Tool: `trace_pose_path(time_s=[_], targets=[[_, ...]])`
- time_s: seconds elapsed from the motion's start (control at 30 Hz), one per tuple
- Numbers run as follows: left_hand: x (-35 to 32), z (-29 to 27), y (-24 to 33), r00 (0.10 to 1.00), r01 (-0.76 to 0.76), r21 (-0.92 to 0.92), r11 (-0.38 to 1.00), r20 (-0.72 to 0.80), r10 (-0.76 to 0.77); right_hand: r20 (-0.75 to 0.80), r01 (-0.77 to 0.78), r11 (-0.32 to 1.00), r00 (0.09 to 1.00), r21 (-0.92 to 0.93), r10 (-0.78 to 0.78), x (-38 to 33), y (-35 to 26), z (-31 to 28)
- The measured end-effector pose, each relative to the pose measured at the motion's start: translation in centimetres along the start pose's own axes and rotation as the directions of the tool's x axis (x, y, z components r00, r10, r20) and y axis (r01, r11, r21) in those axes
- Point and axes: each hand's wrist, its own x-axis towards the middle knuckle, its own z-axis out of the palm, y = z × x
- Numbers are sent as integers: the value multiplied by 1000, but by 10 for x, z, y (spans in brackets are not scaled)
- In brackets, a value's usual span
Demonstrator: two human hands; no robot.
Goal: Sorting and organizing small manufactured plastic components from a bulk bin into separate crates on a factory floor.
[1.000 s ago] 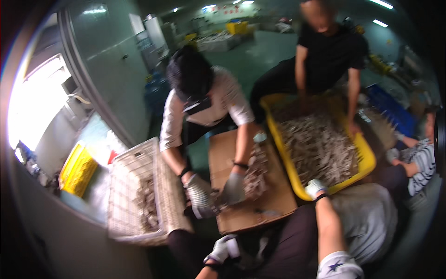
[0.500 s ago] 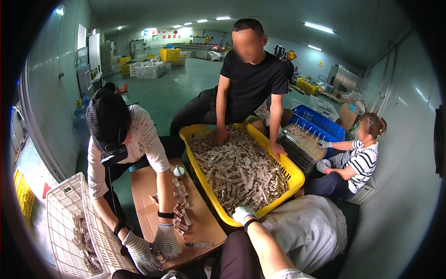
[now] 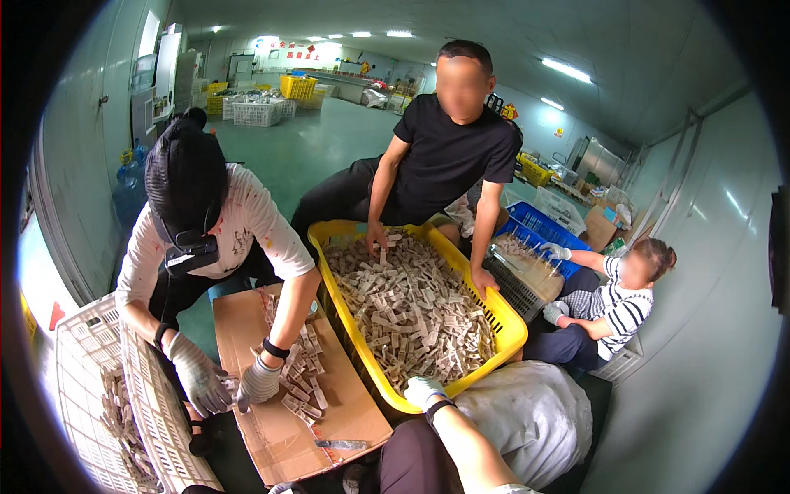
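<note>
My right hand point(image 3: 425, 393), in a pale striped glove with a dark band at the wrist, grips the near rim of a large yellow crate point(image 3: 504, 346). Inside the crate lies a heap of small flat pale strips point(image 3: 411, 305). My left hand cannot be made out in the picture. On my left, a co-worker's gloved hands point(image 3: 226, 385) come together over a cardboard sheet point(image 3: 346, 416), holding something small. More strips point(image 3: 304, 370) are scattered on that sheet, with a grey flat tool point(image 3: 341, 445) near its front edge.
Across the crate a person in black point(image 3: 457, 148) has one hand in the strips, the other on the rim. A white sack point(image 3: 527, 420) lies to my right. A white crate point(image 3: 169, 412) stands far left. A person in stripes point(image 3: 629, 296) sits right, beside a blue crate point(image 3: 568, 235).
The co-worker on my left has lifted both hands off the cardboard's near edge, moving them left and away from me. My right hand stays on the crate rim. The view has shifted slightly.
</note>
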Motion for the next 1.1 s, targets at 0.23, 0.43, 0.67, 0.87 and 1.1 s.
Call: trace_pose_path(time_s=[0.23,0.43,0.67,0.87,1.1], targets=[[11,-5,18,989,106,24,994,105,-108,-66,67,998,996,-7,-67,-11,-1,-8],[0,-2,11,967,254,-189,948,26,-254,-13,50,998,999,-36,-50,-7,-7,-8],[-3,7,2,974,216,-64,974,87,-210,-62,36,999,997,-16,-37,-9,-4,-8],[16,-15,49,754,451,-829,330,156,-638,-342,506,862,818,43,-463,-76,-65,-49],[15,-19,17,736,427,-889,168,234,-635,-3,710,666,684,-230,-730,-127,-124,37]])
